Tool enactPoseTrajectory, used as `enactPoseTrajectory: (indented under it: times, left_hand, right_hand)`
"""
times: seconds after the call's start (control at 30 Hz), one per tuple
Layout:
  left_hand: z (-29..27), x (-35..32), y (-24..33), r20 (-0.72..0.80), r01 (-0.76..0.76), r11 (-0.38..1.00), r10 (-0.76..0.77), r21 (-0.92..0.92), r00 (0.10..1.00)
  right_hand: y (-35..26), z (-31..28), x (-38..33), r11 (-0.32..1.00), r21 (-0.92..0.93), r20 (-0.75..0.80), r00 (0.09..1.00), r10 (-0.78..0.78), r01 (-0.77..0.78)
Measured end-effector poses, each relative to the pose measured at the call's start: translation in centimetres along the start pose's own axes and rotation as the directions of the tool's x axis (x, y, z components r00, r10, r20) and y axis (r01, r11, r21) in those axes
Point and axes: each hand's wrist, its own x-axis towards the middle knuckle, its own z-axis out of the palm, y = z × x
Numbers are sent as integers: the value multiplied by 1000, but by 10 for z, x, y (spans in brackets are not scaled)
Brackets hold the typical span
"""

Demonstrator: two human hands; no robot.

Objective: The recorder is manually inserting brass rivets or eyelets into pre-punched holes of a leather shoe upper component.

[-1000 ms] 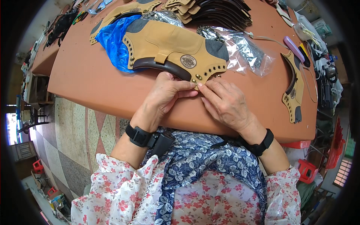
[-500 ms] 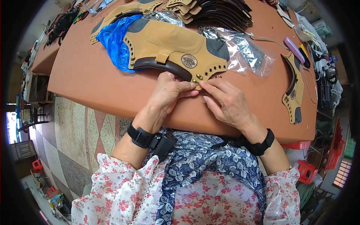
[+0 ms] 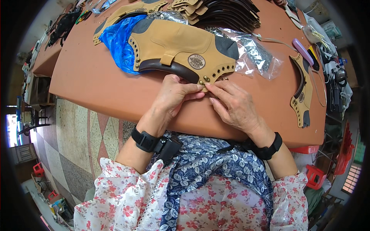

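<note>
A tan leather shoe upper (image 3: 173,40) with a dark brown padded collar, grey end patches, and an oval badge lies before me, its lower tip towards me. Rows of eyelets run along its edges, and brass lace hooks (image 3: 204,80) sit near the tip. My left hand (image 3: 173,92) is closed on that tip, thumb on top and fingers beneath. My right hand (image 3: 237,104) has bent fingers gripping the tip's right side beside the hooks; its thumb stands a little apart. Whether a small fitting lies between the fingertips is hidden.
A blue plastic bag (image 3: 115,46) lies under the upper's left side. Clear bags of small metal parts (image 3: 254,52) lie behind it. A stack of uppers (image 3: 227,15) stands at the back. Another upper (image 3: 302,90) lies at the right, by a purple-handled tool (image 3: 302,50).
The shoe upper has shifted slightly to the right and its far part has tilted a little. Both hands stay at its tip, nearly still.
</note>
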Motion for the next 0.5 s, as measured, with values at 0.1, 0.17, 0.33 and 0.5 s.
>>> enactPoseTrajectory:
  times: [0.1, 0.17, 0.33, 0.5]
  left_hand:
    - [1, -1, 1, -12, 5, 1000, -5, 19, 1000]
    - [2, -1, 1, -12, 5, 1000, -5, 20, 1000]
    - [1, 1, -3, -22, -21, 999, 22, 39, 1000]
    - [-1, 3, -5, -18, -16, 998, 17, 56, 1000]
  right_hand:
    - [1, 0, 0, 999, -43, -7, 1000, -28, 28]
    - [1, 0, 0, 994, -88, -9, 998, -63, 62]
    - [2, 1, -1, 966, -209, 30, 989, -147, 150]
    - [3, 1, -1, 978, -157, -3, 990, -138, 136]
